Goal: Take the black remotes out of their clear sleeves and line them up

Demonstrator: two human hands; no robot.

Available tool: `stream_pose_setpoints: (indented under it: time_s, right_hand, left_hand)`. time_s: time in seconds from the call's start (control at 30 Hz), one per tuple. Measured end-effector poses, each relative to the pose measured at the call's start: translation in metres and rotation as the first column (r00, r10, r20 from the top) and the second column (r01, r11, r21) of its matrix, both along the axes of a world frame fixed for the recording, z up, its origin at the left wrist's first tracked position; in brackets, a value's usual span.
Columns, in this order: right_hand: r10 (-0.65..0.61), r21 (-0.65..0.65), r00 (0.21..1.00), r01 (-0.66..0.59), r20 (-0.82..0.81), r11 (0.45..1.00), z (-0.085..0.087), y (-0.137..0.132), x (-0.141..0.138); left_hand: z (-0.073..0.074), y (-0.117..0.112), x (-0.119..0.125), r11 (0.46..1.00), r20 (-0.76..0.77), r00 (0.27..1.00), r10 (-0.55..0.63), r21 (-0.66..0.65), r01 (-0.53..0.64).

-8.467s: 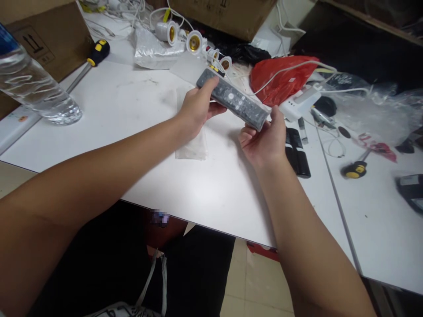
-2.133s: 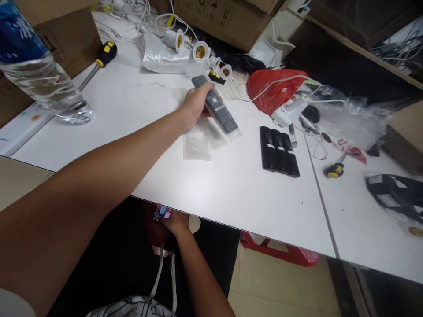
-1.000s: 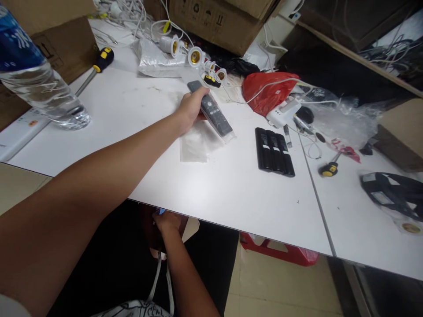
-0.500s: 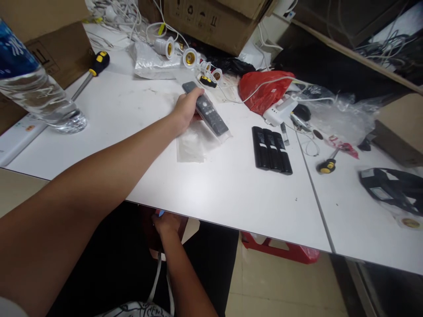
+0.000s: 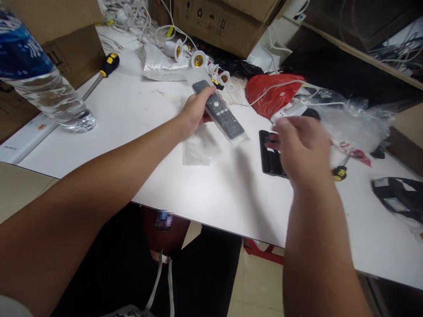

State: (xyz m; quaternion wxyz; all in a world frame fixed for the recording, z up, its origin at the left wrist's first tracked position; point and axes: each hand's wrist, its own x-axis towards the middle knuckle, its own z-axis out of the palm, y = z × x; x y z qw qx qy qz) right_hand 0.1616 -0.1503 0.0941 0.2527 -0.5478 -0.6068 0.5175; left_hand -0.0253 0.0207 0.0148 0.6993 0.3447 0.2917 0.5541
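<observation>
My left hand (image 5: 194, 112) grips the near end of a dark grey remote control (image 5: 222, 113) that sits in a clear plastic sleeve, held just above the white table (image 5: 132, 114). Under it lies an empty clear plastic bag (image 5: 197, 147). My right hand (image 5: 302, 145) hovers over a row of black remotes (image 5: 269, 154) lying side by side; it is smeared by motion, back toward me, and I cannot make out its fingers.
A water bottle (image 5: 36, 77) stands at the left. A yellow-handled screwdriver (image 5: 101, 75), lamp sockets (image 5: 185, 50), a red bag (image 5: 272, 92), white cables, clear plastic wrap (image 5: 353, 121), a small screwdriver (image 5: 340, 171) and cardboard boxes (image 5: 224, 20) crowd the back and right.
My right hand has come up from under the table edge and now hovers over the black remotes. The left hand has kept its hold on the sleeved remote.
</observation>
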Motion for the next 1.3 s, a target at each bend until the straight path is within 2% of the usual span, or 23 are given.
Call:
stream_pose_setpoints:
  time_s: [0.07,0.17,0.3,0.4,0.57,0.7,0.8,0.93,1.03,1.17,1.3]
  right_hand:
    - [-0.086,0.018,0.994,0.088,-0.063,0.996,0.002,0.034,0.000]
    - [-0.190,0.016,0.968,0.195,-0.163,0.981,-0.019,0.065,-0.010]
    - [-0.304,-0.013,0.899,0.316,-0.314,0.949,-0.057,0.084,-0.007]
    - [-0.298,-0.069,0.884,0.294,-0.359,0.953,-0.070,0.087,0.003]
    - [-0.292,-0.110,0.874,0.270,-0.388,0.957,-0.066,0.083,0.005]
    - [-0.234,-0.118,0.842,0.202,-0.486,0.972,-0.060,0.079,0.001]
    - [-0.198,-0.154,0.835,0.138,-0.514,0.978,-0.057,0.075,-0.001]
    - [-0.129,-0.199,0.869,0.035,-0.479,0.979,-0.055,0.070,0.000]
    - [-0.056,-0.246,0.903,-0.056,-0.426,0.968,-0.055,0.069,0.000]
    - [-0.108,-0.199,0.896,0.022,-0.430,0.980,-0.059,0.070,-0.004]
    - [-0.099,-0.204,0.918,0.020,-0.384,0.979,-0.060,0.069,-0.011]
  left_hand:
    - [-0.001,-0.001,0.001,1.000,-0.001,1.000,0.006,0.028,-0.006]
    - [-0.005,0.001,0.002,0.998,-0.038,0.999,0.030,0.056,-0.027]
    - [-0.008,0.004,0.002,0.995,-0.046,0.996,0.072,0.067,-0.069]
    - [-0.005,0.002,0.002,0.994,-0.039,0.994,0.104,0.019,-0.103]
    - [0.005,0.000,0.000,0.998,-0.010,0.998,0.058,-0.038,-0.058]
    - [0.009,0.000,-0.006,0.998,0.120,0.993,-0.018,-0.051,0.024]
    - [0.010,0.000,-0.009,0.997,0.210,0.977,-0.025,-0.063,0.039]
    - [0.013,0.000,-0.012,0.993,0.212,0.977,0.026,-0.119,0.000]
    - [0.013,-0.001,-0.011,0.994,0.216,0.976,0.007,-0.105,0.016]
    - [0.014,-0.008,-0.006,0.992,0.278,0.957,-0.085,-0.062,0.107]
    - [0.017,-0.016,0.000,0.992,0.213,0.973,-0.087,-0.074,0.105]
